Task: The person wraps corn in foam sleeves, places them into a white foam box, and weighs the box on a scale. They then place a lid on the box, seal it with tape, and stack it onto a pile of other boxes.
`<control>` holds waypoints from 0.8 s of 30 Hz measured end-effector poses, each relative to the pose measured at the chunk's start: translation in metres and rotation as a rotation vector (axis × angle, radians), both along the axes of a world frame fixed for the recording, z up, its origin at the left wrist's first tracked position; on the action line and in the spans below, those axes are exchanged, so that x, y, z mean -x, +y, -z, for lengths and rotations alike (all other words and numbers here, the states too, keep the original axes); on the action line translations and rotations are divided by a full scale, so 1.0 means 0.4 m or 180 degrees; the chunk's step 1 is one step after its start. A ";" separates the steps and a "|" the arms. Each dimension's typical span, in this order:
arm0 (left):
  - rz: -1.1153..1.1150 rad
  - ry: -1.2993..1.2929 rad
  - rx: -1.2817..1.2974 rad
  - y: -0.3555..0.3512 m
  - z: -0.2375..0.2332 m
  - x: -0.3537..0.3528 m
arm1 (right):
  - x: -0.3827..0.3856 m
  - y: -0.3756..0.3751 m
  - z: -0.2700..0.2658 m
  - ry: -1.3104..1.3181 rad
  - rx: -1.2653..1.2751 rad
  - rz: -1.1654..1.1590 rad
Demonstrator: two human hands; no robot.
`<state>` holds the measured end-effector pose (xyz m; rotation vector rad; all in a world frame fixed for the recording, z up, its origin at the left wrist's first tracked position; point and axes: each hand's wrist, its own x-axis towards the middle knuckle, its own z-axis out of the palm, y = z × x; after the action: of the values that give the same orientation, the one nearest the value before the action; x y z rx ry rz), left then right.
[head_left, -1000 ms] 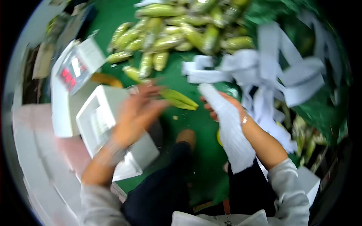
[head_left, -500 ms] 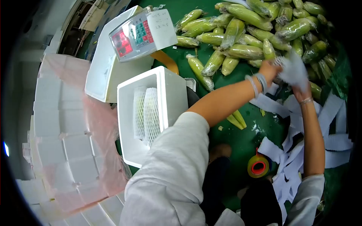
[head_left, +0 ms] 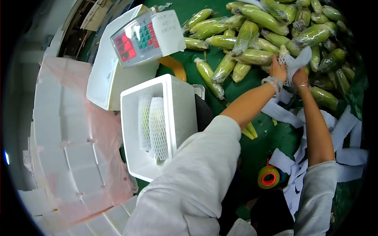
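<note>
White foam net sleeve (head_left: 296, 62) at 1 o'clock. I see the left hand (head_left: 278, 70) and right hand (head_left: 301, 77) both clenched on it, over a corn cob (head_left: 283, 51) at the edge of the corn pile (head_left: 256, 15). Scale (head_left: 136, 37) at 11 o'clock has red digits and a taped note, writing unreadable. Foam box (head_left: 181, 98) holds two netted cobs (head_left: 153, 122). Green floor sheet (head_left: 267, 137).

Bright, sharp; fisheye edges perhaps vignetted.
</note>
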<state>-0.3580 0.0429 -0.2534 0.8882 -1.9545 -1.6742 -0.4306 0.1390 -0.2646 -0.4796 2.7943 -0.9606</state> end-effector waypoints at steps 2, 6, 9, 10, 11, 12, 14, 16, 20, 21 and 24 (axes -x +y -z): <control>0.0189 0.0196 0.0249 0.018 -0.044 -0.030 | 0.042 0.063 0.128 0.1796 -0.0908 -0.0969; 0.0121 0.0379 0.1097 0.097 -0.111 -0.077 | -0.004 0.127 0.179 0.1087 0.0404 -0.0264; 0.0512 0.0515 0.0752 0.127 -0.231 -0.151 | -0.069 0.202 0.142 0.1379 0.0003 -0.0175; 0.0586 0.0511 0.0753 0.137 -0.229 -0.155 | -0.085 0.229 0.139 0.1641 -0.0291 -0.0235; 0.0575 0.0528 0.0745 0.132 -0.223 -0.152 | -0.102 0.249 0.140 0.2008 -0.0653 -0.0350; 0.0485 0.0532 0.0677 0.123 -0.174 -0.139 | -0.116 0.262 0.139 0.2434 -0.0973 -0.0443; 0.0168 0.0684 0.0256 0.120 -0.059 -0.129 | -0.172 0.229 0.091 0.0935 0.0939 0.0384; 0.0473 0.0241 0.0005 0.124 0.063 -0.167 | -0.242 0.161 0.031 -0.0983 0.2901 0.1170; 0.1378 -0.0329 0.0492 0.117 0.162 -0.280 | -0.291 0.182 0.059 -0.0909 0.2091 0.0803; 0.1488 -0.0263 0.0369 0.144 0.153 -0.271 | -0.294 0.174 0.089 -0.0853 0.2542 0.0987; 0.0147 0.0716 -0.1619 0.153 0.103 -0.231 | -0.302 0.128 0.061 -0.1325 0.3722 0.1812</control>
<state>-0.2655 0.1041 -0.2944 0.7787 -1.4328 -2.2406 -0.3096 0.1903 -0.2888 0.4295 1.7408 -2.4172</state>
